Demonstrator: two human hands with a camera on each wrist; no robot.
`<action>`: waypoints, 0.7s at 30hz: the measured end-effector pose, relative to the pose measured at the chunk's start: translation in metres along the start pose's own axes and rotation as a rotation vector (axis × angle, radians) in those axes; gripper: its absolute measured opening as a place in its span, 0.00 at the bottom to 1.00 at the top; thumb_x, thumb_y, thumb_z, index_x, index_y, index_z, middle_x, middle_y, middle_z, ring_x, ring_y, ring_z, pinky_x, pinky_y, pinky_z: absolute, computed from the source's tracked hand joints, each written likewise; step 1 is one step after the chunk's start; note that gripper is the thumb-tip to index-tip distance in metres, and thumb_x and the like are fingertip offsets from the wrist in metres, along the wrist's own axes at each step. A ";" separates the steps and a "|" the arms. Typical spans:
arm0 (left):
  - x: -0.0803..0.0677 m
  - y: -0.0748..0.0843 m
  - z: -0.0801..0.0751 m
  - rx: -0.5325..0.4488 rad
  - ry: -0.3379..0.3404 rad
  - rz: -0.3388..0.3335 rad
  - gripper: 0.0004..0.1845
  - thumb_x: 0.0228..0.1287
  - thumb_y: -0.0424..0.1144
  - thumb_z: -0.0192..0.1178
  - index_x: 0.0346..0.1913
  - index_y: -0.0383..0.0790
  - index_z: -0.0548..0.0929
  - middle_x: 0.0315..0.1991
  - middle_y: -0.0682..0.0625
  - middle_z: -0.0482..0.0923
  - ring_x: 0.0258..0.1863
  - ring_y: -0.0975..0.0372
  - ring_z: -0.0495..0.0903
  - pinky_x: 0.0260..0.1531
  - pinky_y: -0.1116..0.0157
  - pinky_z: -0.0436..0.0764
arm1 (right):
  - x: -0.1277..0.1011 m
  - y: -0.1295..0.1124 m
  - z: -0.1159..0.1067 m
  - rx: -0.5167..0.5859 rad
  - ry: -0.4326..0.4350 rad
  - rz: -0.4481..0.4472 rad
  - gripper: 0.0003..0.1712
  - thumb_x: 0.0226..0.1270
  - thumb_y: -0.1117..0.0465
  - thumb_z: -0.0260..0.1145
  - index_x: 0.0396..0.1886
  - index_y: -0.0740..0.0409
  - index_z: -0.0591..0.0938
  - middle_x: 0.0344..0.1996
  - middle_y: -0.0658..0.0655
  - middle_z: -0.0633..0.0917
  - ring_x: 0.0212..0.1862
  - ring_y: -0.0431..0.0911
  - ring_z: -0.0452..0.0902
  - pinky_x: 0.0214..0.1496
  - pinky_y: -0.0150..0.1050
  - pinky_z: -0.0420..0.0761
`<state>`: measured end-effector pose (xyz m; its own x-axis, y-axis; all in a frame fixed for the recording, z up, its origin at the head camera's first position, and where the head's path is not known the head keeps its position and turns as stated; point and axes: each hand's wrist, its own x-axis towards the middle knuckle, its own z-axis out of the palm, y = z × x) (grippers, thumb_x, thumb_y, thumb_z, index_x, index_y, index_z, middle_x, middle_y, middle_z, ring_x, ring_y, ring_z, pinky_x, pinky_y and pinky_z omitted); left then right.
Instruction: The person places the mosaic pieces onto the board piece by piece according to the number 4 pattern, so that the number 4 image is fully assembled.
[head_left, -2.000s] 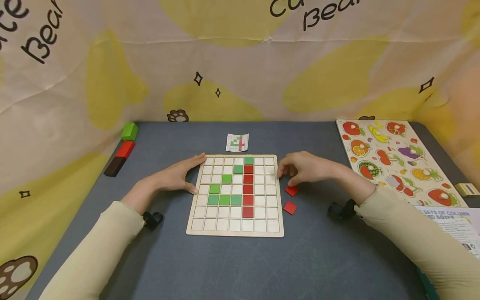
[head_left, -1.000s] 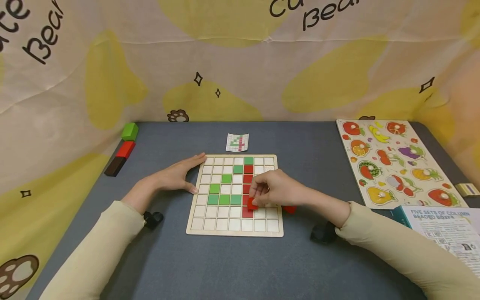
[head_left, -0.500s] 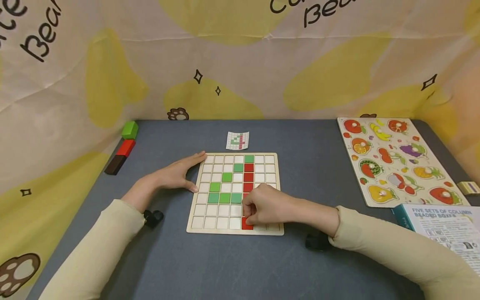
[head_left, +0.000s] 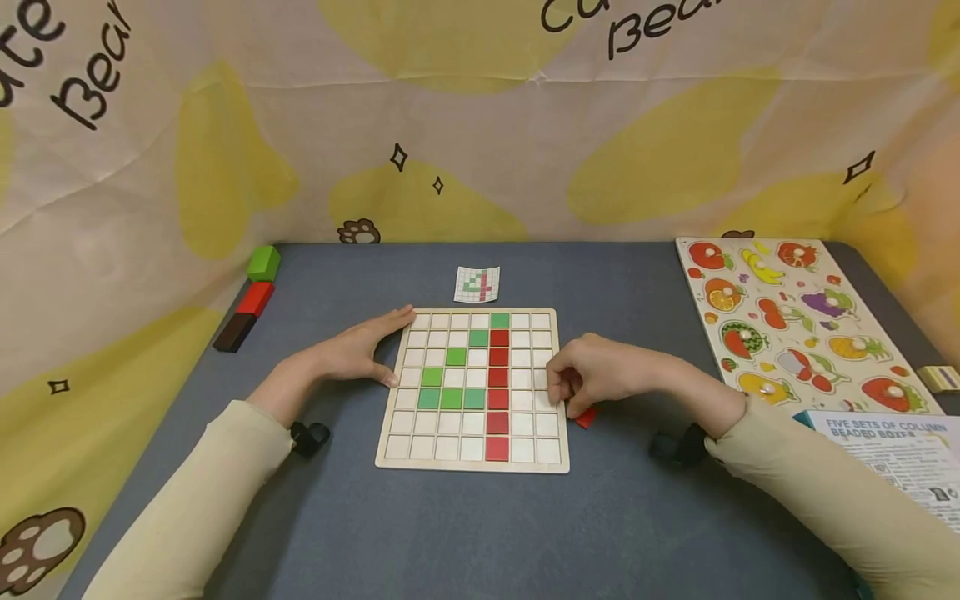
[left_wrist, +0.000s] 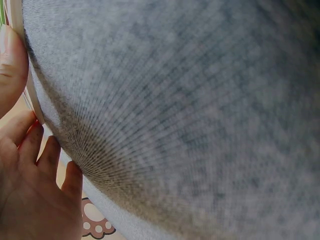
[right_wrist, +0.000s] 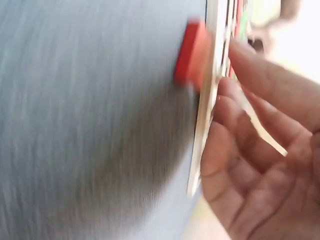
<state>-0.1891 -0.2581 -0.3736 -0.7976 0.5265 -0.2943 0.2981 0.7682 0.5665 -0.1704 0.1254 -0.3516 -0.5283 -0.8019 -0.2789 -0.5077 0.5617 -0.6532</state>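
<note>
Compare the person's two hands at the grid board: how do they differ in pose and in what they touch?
The left hand lies flat with straight fingers against the grid board's left edge; the right hand has its fingers curled at the board's right edge. The left hand touches only the board and table, while the right hand reaches down over the loose red tile beside the board. Both wear cream sleeves.
</note>
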 end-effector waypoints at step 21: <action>0.001 0.002 0.000 -0.003 0.002 0.002 0.59 0.50 0.43 0.75 0.79 0.38 0.48 0.81 0.40 0.41 0.81 0.43 0.40 0.76 0.40 0.47 | 0.004 0.008 -0.023 -0.017 0.127 0.031 0.10 0.52 0.61 0.78 0.25 0.50 0.82 0.22 0.46 0.83 0.27 0.39 0.74 0.30 0.30 0.74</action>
<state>-0.1893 -0.2563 -0.3728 -0.7978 0.5277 -0.2915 0.2984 0.7658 0.5696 -0.1928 0.1311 -0.3415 -0.6252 -0.7525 -0.2070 -0.5009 0.5903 -0.6330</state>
